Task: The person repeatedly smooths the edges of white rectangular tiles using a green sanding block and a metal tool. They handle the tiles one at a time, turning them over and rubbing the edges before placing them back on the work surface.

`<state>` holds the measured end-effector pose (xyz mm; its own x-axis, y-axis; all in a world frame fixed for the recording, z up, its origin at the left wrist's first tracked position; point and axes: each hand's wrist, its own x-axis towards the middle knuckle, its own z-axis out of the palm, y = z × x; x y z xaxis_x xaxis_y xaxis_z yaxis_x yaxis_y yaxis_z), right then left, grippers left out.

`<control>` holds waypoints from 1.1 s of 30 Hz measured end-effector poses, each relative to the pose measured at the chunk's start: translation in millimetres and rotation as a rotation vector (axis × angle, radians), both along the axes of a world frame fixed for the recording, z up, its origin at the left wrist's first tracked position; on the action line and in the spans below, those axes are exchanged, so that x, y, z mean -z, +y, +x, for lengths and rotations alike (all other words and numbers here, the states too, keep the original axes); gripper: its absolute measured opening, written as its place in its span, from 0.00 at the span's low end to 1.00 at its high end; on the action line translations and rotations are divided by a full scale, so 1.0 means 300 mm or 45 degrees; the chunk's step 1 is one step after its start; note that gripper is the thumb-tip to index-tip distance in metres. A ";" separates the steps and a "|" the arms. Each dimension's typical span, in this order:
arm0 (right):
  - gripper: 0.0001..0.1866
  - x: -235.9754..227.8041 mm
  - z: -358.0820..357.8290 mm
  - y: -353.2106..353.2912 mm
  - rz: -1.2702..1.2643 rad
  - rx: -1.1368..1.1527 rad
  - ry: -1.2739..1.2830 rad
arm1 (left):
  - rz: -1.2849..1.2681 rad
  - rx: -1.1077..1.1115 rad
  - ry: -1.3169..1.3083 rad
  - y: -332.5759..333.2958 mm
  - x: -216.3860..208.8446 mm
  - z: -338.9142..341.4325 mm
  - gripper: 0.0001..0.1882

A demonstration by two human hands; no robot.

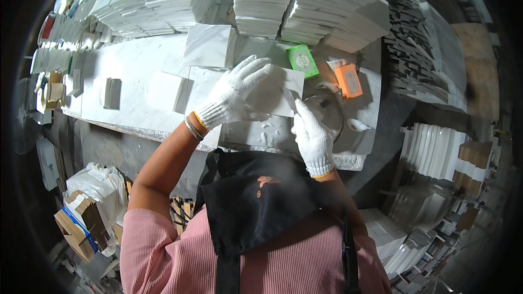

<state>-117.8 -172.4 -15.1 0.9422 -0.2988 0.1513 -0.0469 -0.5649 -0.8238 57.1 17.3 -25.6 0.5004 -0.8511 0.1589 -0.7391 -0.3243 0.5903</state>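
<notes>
A pale marble tile [276, 90] lies on the bench in front of me, tilted slightly to my view. My left hand [235, 90], in a white knit glove, rests flat on the tile's left part with its fingers stretched out. At the tile's lower right corner is my right hand [313, 136], gloved too, its fingers drawn together and one pointing up along the edge. Whatever the right fingers hold is hidden. Beyond the tile sit a green box [302, 61] and an orange box [348, 81]. A round, dish-like thing [329, 111] is partly behind the right hand.
Tall stacks of marble tiles [261, 0] line the bench's far side. A thicker tile stack [208, 46] stands left of the boxes. Smaller pieces [111, 93] stand on the left of the bench [147, 57]. White scraps [267, 133] lie near its front edge. Wrapped bundles [430, 149] are at right.
</notes>
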 end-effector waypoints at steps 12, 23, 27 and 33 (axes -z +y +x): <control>0.19 -0.047 -0.013 -0.064 0.354 0.141 0.263 | 0.123 -0.051 -0.008 -0.008 -0.029 -0.011 0.61; 0.20 -0.031 0.014 -0.038 0.282 0.107 0.318 | 0.056 -0.028 -0.017 0.004 -0.009 -0.003 0.62; 0.17 0.022 0.022 0.073 -0.020 -0.112 0.024 | 0.086 -0.018 0.014 -0.003 -0.010 0.000 0.64; 0.20 -0.007 0.036 0.040 0.241 0.057 0.220 | 0.042 0.006 0.019 0.018 -0.018 -0.001 0.66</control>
